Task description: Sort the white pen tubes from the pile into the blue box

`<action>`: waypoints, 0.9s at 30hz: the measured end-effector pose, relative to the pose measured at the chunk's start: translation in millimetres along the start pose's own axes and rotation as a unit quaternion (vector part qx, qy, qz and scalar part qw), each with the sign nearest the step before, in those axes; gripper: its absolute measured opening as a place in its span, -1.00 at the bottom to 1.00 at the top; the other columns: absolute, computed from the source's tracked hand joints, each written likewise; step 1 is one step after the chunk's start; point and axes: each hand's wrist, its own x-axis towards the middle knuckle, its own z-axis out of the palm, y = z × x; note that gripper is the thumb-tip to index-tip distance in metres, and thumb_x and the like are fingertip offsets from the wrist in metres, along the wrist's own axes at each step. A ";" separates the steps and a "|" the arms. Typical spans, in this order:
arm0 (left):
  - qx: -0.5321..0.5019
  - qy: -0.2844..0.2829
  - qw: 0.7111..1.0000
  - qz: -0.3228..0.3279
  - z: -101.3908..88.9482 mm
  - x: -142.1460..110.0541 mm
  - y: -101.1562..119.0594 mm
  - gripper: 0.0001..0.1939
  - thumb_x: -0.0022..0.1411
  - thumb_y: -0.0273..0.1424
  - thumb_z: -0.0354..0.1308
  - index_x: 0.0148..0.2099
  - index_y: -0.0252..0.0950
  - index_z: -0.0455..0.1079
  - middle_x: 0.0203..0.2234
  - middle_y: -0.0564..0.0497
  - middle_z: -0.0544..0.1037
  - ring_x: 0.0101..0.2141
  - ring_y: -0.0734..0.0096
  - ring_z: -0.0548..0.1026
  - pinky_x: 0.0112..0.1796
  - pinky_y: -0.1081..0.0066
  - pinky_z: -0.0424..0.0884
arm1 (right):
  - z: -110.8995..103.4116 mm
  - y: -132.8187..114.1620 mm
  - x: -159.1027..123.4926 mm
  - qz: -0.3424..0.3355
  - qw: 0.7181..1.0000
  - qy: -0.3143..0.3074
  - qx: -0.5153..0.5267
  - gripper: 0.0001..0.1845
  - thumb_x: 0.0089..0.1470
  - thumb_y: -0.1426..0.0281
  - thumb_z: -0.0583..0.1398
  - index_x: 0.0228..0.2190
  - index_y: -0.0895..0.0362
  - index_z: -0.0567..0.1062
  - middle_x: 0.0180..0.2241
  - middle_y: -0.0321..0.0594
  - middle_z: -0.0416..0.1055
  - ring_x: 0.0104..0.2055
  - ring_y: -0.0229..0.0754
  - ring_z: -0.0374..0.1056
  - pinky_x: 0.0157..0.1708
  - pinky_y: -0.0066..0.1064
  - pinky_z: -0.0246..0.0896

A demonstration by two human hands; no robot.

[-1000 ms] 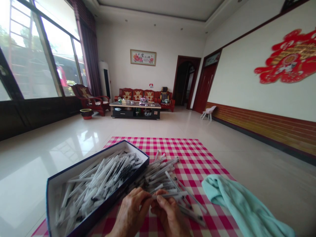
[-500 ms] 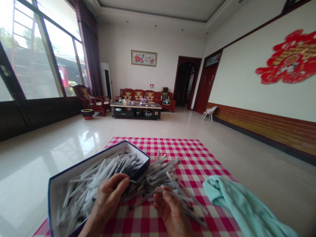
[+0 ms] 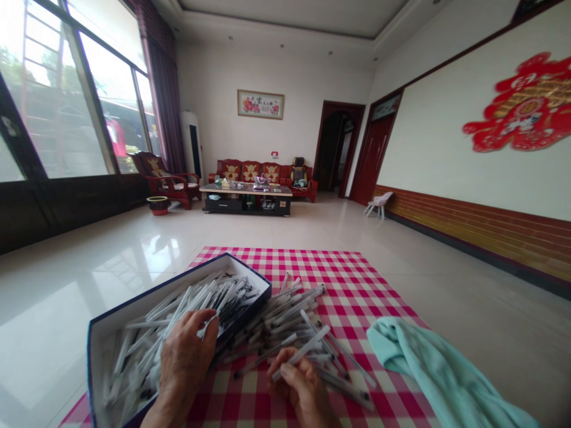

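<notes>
A dark blue box (image 3: 104,321) with a white inside holds several clear pens. My left hand (image 3: 185,356) reaches into it, fingers curled around a pen near the box's middle. A loose pile of pens (image 3: 285,321) lies on the red and white checked cloth (image 3: 352,285) to the right of the box. My right hand (image 3: 298,389) is at the pile's near edge and pinches one clear pen (image 3: 303,352) that points up and to the right.
A pale green towel (image 3: 428,368) lies on the cloth's right side. Glossy white floor tiles surround the cloth. Far back stand a dark coffee table (image 3: 245,199), a red sofa (image 3: 263,172) and an armchair (image 3: 163,178).
Both hands were together on one pen over the pile. My left hand has since moved left into the box, and my right hand has lifted another pen from the pile.
</notes>
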 end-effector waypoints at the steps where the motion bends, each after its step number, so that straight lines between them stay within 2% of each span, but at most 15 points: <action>1: 0.010 0.012 1.000 0.014 0.2 -0.7 0.6 -0.85 0.15 -0.32 0.07 -0.30 -0.20 0.46 -0.34 0.01 0.57 -0.33 0.24 0.51 -0.33 0.36 0.37 | -1.1 1.9 0.8 0.002 1.000 -0.002 -0.007 -0.81 -0.12 0.30 0.31 -0.43 0.15 0.48 -0.54 -0.30 0.48 -0.52 -0.27 0.34 -0.47 -0.45 0.20; 4: -0.013 0.049 0.996 0.068 0.5 -4.7 6.8 -0.83 0.19 -0.33 0.04 -0.27 -0.21 0.45 -0.24 -0.02 0.54 -0.22 0.19 0.48 -0.24 0.30 0.39 | -3.4 6.1 1.5 0.003 0.999 -0.007 -0.039 -0.75 -0.11 0.23 0.28 -0.41 0.15 0.48 -0.62 -0.37 0.37 -0.61 -0.32 0.22 -0.57 -0.50 0.08; 6: -0.065 0.040 0.989 0.127 1.8 -9.7 15.4 -0.82 0.22 -0.37 0.01 -0.22 -0.22 0.43 -0.21 -0.03 0.53 -0.19 0.24 0.47 -0.21 0.30 0.41 | -2.5 5.1 -0.5 0.003 0.997 -0.013 -0.081 -0.72 -0.09 0.20 0.24 -0.41 0.16 0.49 -0.68 -0.41 0.28 -0.66 -0.36 0.11 -0.62 -0.52 -0.04; 10: -0.109 -0.057 0.958 0.261 10.4 -24.5 34.4 -0.63 0.23 -0.52 -0.05 0.06 -0.21 0.32 0.07 -0.08 0.39 0.01 0.24 0.37 -0.05 0.25 0.39 | 3.0 -4.5 -7.4 0.028 0.985 -0.033 -0.167 -0.68 -0.08 0.17 0.19 -0.39 0.16 0.53 -0.76 -0.46 0.14 -0.69 -0.36 -0.01 -0.65 -0.50 -0.20; 13: -0.090 -0.112 0.940 0.311 19.7 -34.0 39.6 -0.54 0.18 -0.52 0.00 0.13 -0.21 0.27 0.19 -0.12 0.24 0.08 0.16 0.30 -0.03 0.19 0.40 | 5.6 -10.1 -9.9 0.071 0.974 -0.076 -0.200 -0.73 -0.08 0.22 0.17 -0.41 0.13 0.56 -0.80 -0.50 0.02 -0.72 -0.37 -0.14 -0.67 -0.46 -0.33; 15: -0.088 -0.115 0.939 0.313 24.3 -37.1 38.1 -0.59 0.17 -0.51 0.03 0.08 -0.24 0.32 0.15 -0.14 0.28 0.06 0.15 0.32 -0.05 0.19 0.41 | 5.7 -11.4 -9.6 0.088 0.968 -0.100 -0.214 -0.76 -0.10 0.26 0.18 -0.45 0.13 0.59 -0.81 -0.51 -0.05 -0.73 -0.37 -0.21 -0.66 -0.44 -0.38; 17: -0.094 -0.103 0.944 0.299 26.7 -37.9 35.2 -0.67 0.20 -0.53 -0.01 -0.01 -0.25 0.39 0.05 -0.14 0.40 0.00 0.20 0.38 -0.07 0.24 0.43 | 4.9 -11.6 -8.8 0.076 0.972 -0.096 -0.199 -0.75 -0.11 0.26 0.21 -0.42 0.13 0.60 -0.82 -0.50 -0.01 -0.73 -0.37 -0.19 -0.67 -0.45 -0.34; 19: -0.096 -0.095 0.950 0.283 27.4 -37.9 33.1 -0.71 0.24 -0.53 -0.05 -0.08 -0.25 0.43 -0.08 -0.12 0.48 -0.10 0.26 0.45 -0.13 0.30 0.46 | 3.4 -11.4 -8.0 0.042 0.988 -0.064 -0.133 -0.65 -0.10 0.18 0.23 -0.29 0.14 0.58 -0.77 -0.44 0.18 -0.70 -0.34 -0.03 -0.65 -0.47 -0.19; 21: -0.089 -0.104 0.951 0.276 27.9 -38.4 32.6 -0.73 0.27 -0.49 -0.05 -0.09 -0.25 0.44 -0.16 -0.11 0.51 -0.21 0.29 0.49 -0.20 0.34 0.48 | 1.0 -10.6 -7.1 0.006 0.999 -0.028 -0.043 -0.54 -0.07 0.11 0.23 -0.17 0.12 0.53 -0.59 -0.32 0.38 -0.58 -0.26 0.19 -0.57 -0.46 0.03; 23: -0.074 -0.130 0.951 0.270 28.9 -40.1 33.5 -0.73 0.26 -0.48 -0.03 -0.09 -0.25 0.44 -0.20 -0.10 0.53 -0.28 0.30 0.51 -0.26 0.36 0.49 | -2.8 -8.8 -5.5 -0.016 0.999 -0.011 0.025 -0.51 -0.05 0.07 0.24 -0.14 0.11 0.50 -0.44 -0.25 0.42 -0.43 -0.19 0.30 -0.46 -0.40 0.16; 27: -0.062 -0.206 0.950 0.225 30.0 -45.7 37.2 -0.72 0.27 -0.50 -0.06 -0.08 -0.23 0.43 -0.32 -0.05 0.54 -0.36 0.34 0.53 -0.38 0.45 0.46 | -12.1 -3.3 -0.5 -0.023 0.995 -0.019 0.091 -0.39 -0.02 -0.06 0.15 -0.16 0.17 0.51 -0.44 -0.19 0.43 -0.41 -0.17 0.33 -0.42 -0.36 0.22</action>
